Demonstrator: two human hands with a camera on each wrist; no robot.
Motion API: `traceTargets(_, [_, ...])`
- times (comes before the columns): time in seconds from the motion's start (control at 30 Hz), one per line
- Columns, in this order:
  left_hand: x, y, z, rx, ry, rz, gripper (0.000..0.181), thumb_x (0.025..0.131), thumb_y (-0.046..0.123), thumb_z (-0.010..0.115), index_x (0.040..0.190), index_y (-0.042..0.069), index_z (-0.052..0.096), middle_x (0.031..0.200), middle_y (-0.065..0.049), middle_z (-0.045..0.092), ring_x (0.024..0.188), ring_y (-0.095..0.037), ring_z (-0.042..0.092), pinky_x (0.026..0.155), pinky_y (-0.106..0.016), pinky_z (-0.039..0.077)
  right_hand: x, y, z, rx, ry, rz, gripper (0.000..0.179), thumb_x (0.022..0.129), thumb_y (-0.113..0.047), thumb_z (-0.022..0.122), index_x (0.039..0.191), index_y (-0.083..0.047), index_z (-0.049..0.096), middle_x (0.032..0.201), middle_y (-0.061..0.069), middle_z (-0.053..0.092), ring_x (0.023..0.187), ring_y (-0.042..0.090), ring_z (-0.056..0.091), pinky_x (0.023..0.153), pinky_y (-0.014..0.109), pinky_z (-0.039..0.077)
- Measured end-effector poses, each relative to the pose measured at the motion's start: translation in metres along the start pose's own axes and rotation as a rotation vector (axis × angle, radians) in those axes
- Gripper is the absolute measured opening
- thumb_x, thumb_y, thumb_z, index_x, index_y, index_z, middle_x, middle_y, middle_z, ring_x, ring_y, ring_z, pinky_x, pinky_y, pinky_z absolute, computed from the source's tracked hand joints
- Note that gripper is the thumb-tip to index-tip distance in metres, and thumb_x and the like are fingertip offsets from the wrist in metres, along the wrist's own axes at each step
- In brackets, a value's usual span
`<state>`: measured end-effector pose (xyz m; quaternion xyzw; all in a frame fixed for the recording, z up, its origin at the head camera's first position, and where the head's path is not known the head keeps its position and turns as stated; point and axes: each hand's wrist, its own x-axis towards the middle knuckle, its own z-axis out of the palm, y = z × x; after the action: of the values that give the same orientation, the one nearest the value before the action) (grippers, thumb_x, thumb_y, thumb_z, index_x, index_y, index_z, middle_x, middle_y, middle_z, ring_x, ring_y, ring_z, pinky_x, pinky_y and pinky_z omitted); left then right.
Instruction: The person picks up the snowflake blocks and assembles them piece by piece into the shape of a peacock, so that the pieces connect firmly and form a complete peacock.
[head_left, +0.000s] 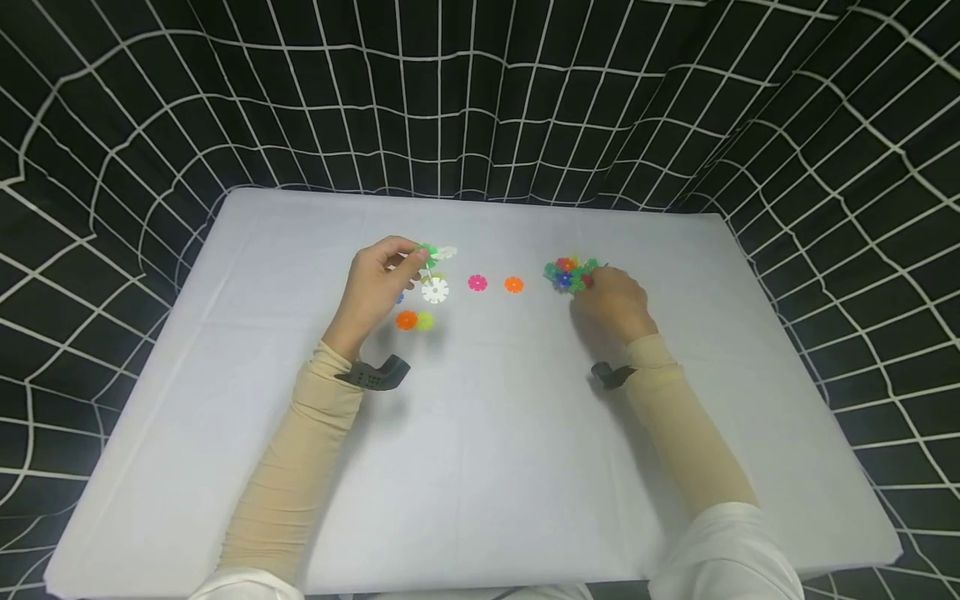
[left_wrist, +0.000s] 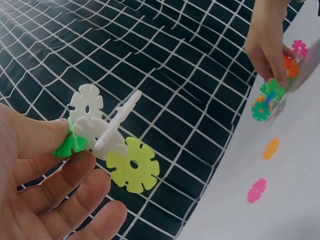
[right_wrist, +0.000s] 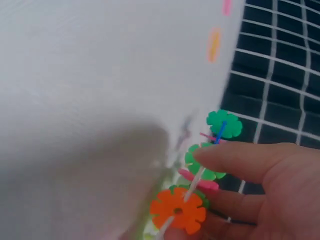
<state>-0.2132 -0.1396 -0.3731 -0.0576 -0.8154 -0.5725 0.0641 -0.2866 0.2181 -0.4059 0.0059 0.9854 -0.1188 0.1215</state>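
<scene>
My left hand [head_left: 382, 273] pinches a green flower-shaped disc [left_wrist: 71, 144] between thumb and forefinger, its other fingers loosely bent below. Several white discs [left_wrist: 87, 103] are slotted to it at different angles, with a yellow disc [left_wrist: 120, 172] at the lower end. My right hand [head_left: 617, 302] is at a cluster of coloured discs [head_left: 564, 278]. In the right wrist view its thumb lies over a green disc [right_wrist: 191, 160], close to pink and orange discs [right_wrist: 162, 210]; I cannot tell whether it grips one.
A pink disc [head_left: 477, 283] and an orange disc [head_left: 513, 285] lie between the hands on the white table [head_left: 480, 433]. Nearer the left wrist lie another orange disc [head_left: 406, 320] and a yellow-green disc [head_left: 426, 321]. A dark gridded curtain [head_left: 480, 108] stands behind the table.
</scene>
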Motion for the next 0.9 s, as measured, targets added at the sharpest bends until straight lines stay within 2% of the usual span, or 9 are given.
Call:
traceTargets(0.13, [0.001, 0.0, -0.001, 0.008, -0.001, -0.004, 0.027, 0.102, 0.029, 0.061, 0.116, 0.007, 0.07, 0.108, -0.012, 0.07, 0.092, -0.037, 0.068, 0.072, -0.025, 0.056, -0.005, -0.001, -0.016, 0.201, -0.049, -0.011, 0.056, 0.096, -0.033, 0.058, 0.139, 0.003, 0.052, 0.137, 0.025, 0.057, 0.123, 0.042, 0.054, 0.104, 0.061, 0.047])
traceTargets(0.23, [0.001, 0.001, -0.001, 0.006, -0.002, -0.004, 0.027, 0.102, 0.028, 0.061, 0.116, 0.006, 0.07, 0.108, -0.012, 0.07, 0.092, -0.035, 0.068, 0.074, -0.025, 0.057, -0.012, -0.01, -0.026, 0.452, -0.042, -0.039, 0.058, 0.097, -0.038, 0.062, 0.142, -0.004, 0.052, 0.137, 0.021, 0.058, 0.121, 0.035, 0.058, 0.111, 0.057, 0.044])
traceTargets(0.37, [0.001, 0.001, 0.0, -0.026, -0.013, 0.002, 0.026, 0.102, 0.025, 0.062, 0.115, 0.004, 0.069, 0.106, -0.014, 0.07, 0.091, -0.032, 0.067, 0.077, -0.029, 0.059, -0.025, -0.028, -0.027, 0.84, 0.021, -0.142, 0.05, 0.097, -0.033, 0.067, 0.141, -0.013, 0.053, 0.126, 0.009, 0.065, 0.103, 0.018, 0.069, 0.113, 0.049, 0.043])
traceTargets(0.47, [0.001, 0.003, 0.004, -0.056, -0.032, 0.002, 0.024, 0.102, 0.023, 0.062, 0.113, 0.003, 0.069, 0.105, -0.017, 0.069, 0.09, -0.033, 0.066, 0.079, -0.033, 0.06, -0.036, -0.043, -0.021, 1.051, 0.029, -0.221, 0.052, 0.097, -0.028, 0.069, 0.145, -0.022, 0.051, 0.133, 0.002, 0.064, 0.114, 0.012, 0.066, 0.119, 0.049, 0.038])
traceTargets(0.53, [0.0, 0.005, 0.008, -0.063, -0.043, 0.006, 0.023, 0.102, 0.022, 0.062, 0.112, 0.004, 0.069, 0.104, -0.019, 0.069, 0.089, -0.035, 0.065, 0.078, -0.033, 0.059, -0.042, -0.053, -0.016, 1.163, 0.024, -0.279, 0.052, 0.097, -0.021, 0.068, 0.146, -0.022, 0.052, 0.138, 0.002, 0.063, 0.124, 0.014, 0.062, 0.121, 0.047, 0.037])
traceTargets(0.6, [-0.001, 0.008, 0.011, -0.06, -0.049, 0.012, 0.021, 0.101, 0.021, 0.062, 0.111, 0.004, 0.07, 0.102, -0.019, 0.07, 0.087, -0.033, 0.066, 0.077, -0.032, 0.058, -0.048, -0.061, -0.011, 1.233, 0.013, -0.307, 0.048, 0.096, -0.017, 0.069, 0.143, -0.02, 0.058, 0.141, 0.0, 0.062, 0.132, 0.017, 0.057, 0.121, 0.045, 0.038])
traceTargets(0.7, [-0.005, 0.013, 0.016, -0.055, -0.048, 0.038, 0.018, 0.1, 0.019, 0.063, 0.109, 0.004, 0.07, 0.099, -0.017, 0.071, 0.083, -0.03, 0.067, 0.074, -0.03, 0.058, -0.056, -0.073, -0.004, 1.351, 0.01, -0.354, 0.039, 0.096, -0.002, 0.065, 0.134, -0.01, 0.064, 0.133, -0.001, 0.065, 0.133, 0.02, 0.055, 0.12, 0.043, 0.039])
traceTargets(0.77, [-0.007, 0.016, 0.02, -0.055, -0.045, 0.053, 0.017, 0.1, 0.018, 0.063, 0.108, 0.005, 0.07, 0.097, -0.015, 0.072, 0.079, -0.026, 0.067, 0.073, -0.03, 0.058, -0.061, -0.081, -0.002, 1.357, 0.016, -0.35, 0.039, 0.095, 0.002, 0.064, 0.132, -0.01, 0.065, 0.128, -0.006, 0.065, 0.132, 0.018, 0.054, 0.12, 0.044, 0.039])
traceTargets(0.9, [-0.012, 0.022, 0.024, -0.057, -0.037, 0.087, 0.016, 0.1, 0.02, 0.064, 0.106, 0.006, 0.071, 0.096, -0.013, 0.072, 0.074, -0.02, 0.066, 0.072, -0.031, 0.058, -0.069, -0.094, 0.001, 1.262, 0.037, -0.368, 0.04, 0.096, -0.002, 0.065, 0.134, -0.015, 0.062, 0.125, -0.01, 0.063, 0.127, 0.015, 0.056, 0.113, 0.037, 0.048])
